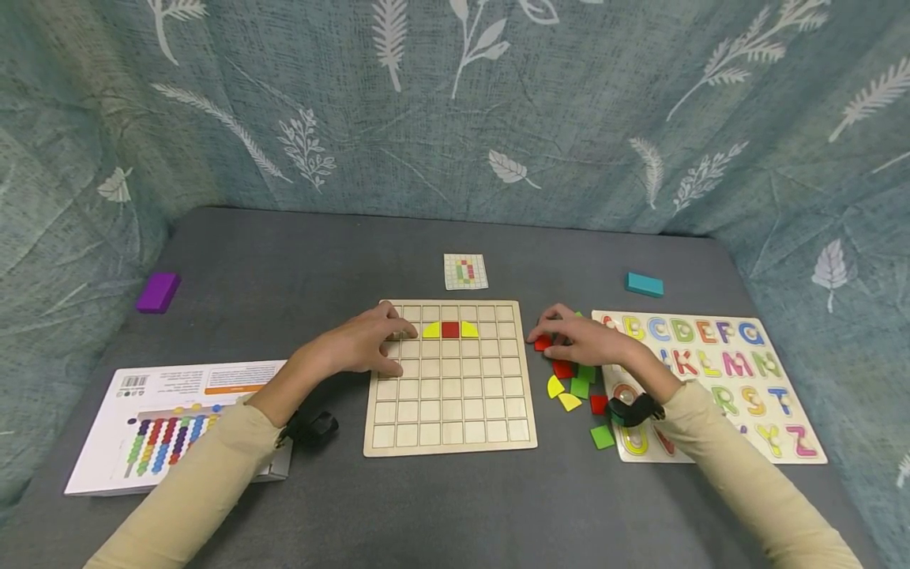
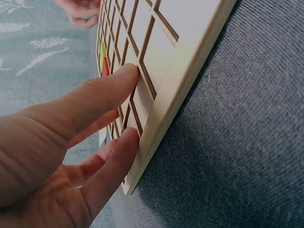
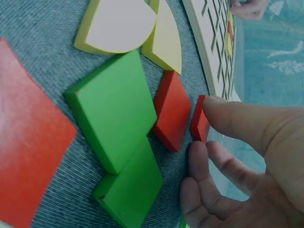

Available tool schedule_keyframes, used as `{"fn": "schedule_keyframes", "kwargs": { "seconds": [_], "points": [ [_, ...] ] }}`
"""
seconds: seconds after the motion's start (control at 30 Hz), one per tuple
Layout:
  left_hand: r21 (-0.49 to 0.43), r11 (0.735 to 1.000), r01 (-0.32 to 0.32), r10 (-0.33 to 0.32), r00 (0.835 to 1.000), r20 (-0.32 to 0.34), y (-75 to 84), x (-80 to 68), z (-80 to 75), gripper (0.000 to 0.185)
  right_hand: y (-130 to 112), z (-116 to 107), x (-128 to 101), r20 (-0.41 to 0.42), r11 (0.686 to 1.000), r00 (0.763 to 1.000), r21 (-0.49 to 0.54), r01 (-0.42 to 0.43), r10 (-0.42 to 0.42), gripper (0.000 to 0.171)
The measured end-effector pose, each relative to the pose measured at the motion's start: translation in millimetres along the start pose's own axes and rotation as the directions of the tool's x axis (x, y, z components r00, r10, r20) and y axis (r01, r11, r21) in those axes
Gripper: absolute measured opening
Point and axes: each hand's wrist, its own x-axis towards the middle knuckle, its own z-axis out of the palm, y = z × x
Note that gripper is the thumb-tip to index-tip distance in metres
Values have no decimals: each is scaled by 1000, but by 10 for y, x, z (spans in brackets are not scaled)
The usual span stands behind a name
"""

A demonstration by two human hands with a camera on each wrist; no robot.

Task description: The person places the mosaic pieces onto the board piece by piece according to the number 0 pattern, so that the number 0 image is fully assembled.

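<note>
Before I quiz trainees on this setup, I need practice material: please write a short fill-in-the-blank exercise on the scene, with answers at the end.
1. The grid board shows ____ placed pieces.
2. The middle piece sits between two ____ ones.
3. The tile at the right grip is ____.
4. The purple block lies on the board's ____ side.

Missing words: three; yellow; red; left.

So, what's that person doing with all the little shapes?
The person's right grip pinches a red square tile beside a pale wooden grid board. The left grip rests on the board's left side. On the board, a second red square tile sits between two yellow quarter-round tiles. Most squares are bare. More red, green and yellow pieces lie loose to the board's right.
</note>
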Motion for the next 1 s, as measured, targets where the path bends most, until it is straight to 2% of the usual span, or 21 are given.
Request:
{"fn": "schedule_keyframes", "kwargs": {
  "seconds": [0.4, 0.77, 1.0],
  "points": [
    [-14, 1000, 13, -13, 1000, -3, 11, -23, 4, 52, -7, 30, 14, -30, 999, 999, 17, -36, 37, 23],
    [-3, 1000, -13, 13, 1000, -12, 2, -17, 0, 52, -7, 48, 27, -71, 999, 996, -4, -46, 45, 17],
    [-5, 1000, 1, -1, 1000, 0, 16, -23, -19, 53, -6, 66, 35, -127, 995, 991, -86, -43, 32, 16]
  ]
}}
